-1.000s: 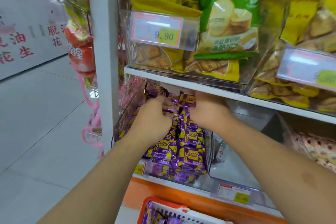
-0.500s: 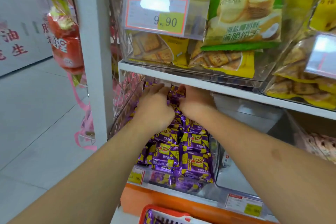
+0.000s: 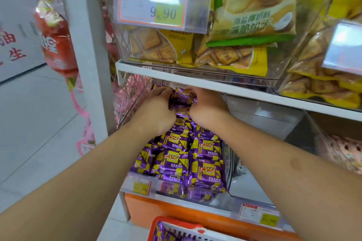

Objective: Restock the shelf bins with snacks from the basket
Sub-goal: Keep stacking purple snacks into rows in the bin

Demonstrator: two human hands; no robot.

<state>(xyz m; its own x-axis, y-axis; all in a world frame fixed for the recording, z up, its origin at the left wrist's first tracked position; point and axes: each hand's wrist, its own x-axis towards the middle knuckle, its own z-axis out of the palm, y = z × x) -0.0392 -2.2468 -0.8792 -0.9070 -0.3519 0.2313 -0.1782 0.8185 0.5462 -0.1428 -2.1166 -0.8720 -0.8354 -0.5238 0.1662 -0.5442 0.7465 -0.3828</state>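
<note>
Both hands reach deep into a clear shelf bin [image 3: 231, 164] packed with purple and yellow snack packets [image 3: 176, 160]. My left hand [image 3: 156, 109] and my right hand [image 3: 205, 103] grip the same purple packet [image 3: 183, 95] from either side, at the back of the bin just under the white shelf above. Their fingertips are partly hidden by the packet and the shelf edge. A red basket [image 3: 174, 223] with more purple packets shows at the bottom edge.
The white shelf board [image 3: 235, 86] sits close above my hands. It carries clear bins of yellow cracker bags [image 3: 154, 45] and a green bag [image 3: 252, 6]. A white upright post [image 3: 86, 45] stands left. Right of the purple bin is another clear bin [image 3: 264, 123].
The camera has moved closer to the shelf. Both hands have pushed the purple packet farther back in the bin, up under the shelf above.
</note>
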